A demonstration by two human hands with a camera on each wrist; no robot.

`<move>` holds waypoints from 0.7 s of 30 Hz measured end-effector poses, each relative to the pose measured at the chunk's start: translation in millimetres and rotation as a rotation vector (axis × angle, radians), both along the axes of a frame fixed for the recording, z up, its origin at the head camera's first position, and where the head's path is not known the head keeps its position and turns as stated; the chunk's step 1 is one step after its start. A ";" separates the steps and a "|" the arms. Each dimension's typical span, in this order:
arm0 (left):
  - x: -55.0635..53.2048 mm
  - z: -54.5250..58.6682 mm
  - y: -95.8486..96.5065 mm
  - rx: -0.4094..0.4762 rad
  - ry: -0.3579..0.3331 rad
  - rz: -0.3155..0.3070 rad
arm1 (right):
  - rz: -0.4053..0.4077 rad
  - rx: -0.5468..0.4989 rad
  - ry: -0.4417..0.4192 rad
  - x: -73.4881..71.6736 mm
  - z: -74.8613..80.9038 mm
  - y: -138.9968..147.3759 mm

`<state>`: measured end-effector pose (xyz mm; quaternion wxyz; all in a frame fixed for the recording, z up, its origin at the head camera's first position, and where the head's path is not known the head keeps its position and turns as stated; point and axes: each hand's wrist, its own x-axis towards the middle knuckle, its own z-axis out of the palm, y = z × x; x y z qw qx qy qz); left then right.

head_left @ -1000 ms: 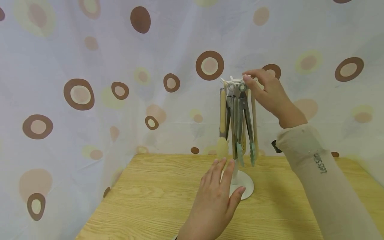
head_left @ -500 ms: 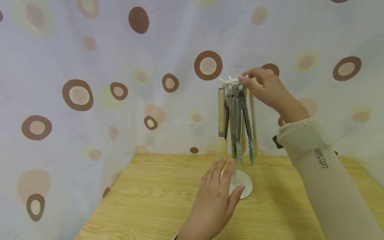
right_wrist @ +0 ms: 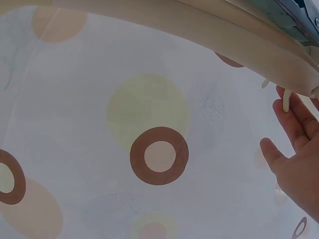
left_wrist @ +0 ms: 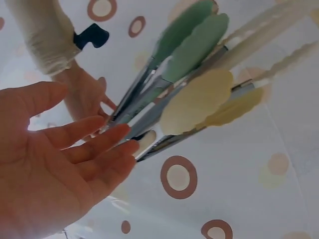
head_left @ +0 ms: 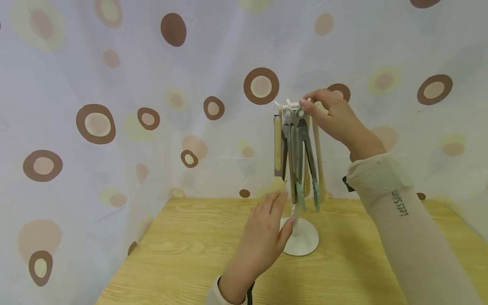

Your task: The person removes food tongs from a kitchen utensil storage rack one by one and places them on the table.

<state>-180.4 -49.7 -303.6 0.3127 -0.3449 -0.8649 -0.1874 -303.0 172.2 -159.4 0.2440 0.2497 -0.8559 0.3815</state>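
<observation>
The left hand (head_left: 263,233) holds nothing, its fingers loosely extended just beside the yellow-headed tongs (head_left: 278,183); contact is unclear. These hang from a white stand (head_left: 306,243) standing upright on the worktop (head_left: 190,250). Green-tipped tongs (head_left: 303,133) hang alongside. The right hand (head_left: 335,114) has its fingers at the stand's hooked top; whether they grip it, I cannot tell. Behind is a patterned curtain (head_left: 213,46).

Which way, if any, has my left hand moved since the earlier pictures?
Yes. Against the round white base in the head view, the left hand has shifted up and leftward in the picture.
</observation>
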 end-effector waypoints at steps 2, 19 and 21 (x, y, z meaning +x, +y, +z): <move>-13.5 1.2 -1.9 0.044 0.034 -0.042 | -0.001 0.002 0.002 0.5 -0.7 0.4; -117.4 14.2 -10.2 0.418 -0.172 -0.342 | 0.000 0.015 -0.020 2.9 1.8 -0.2; -124.9 16.3 -9.7 0.441 -0.260 -0.368 | 0.002 0.018 -0.026 2.7 2.3 -0.2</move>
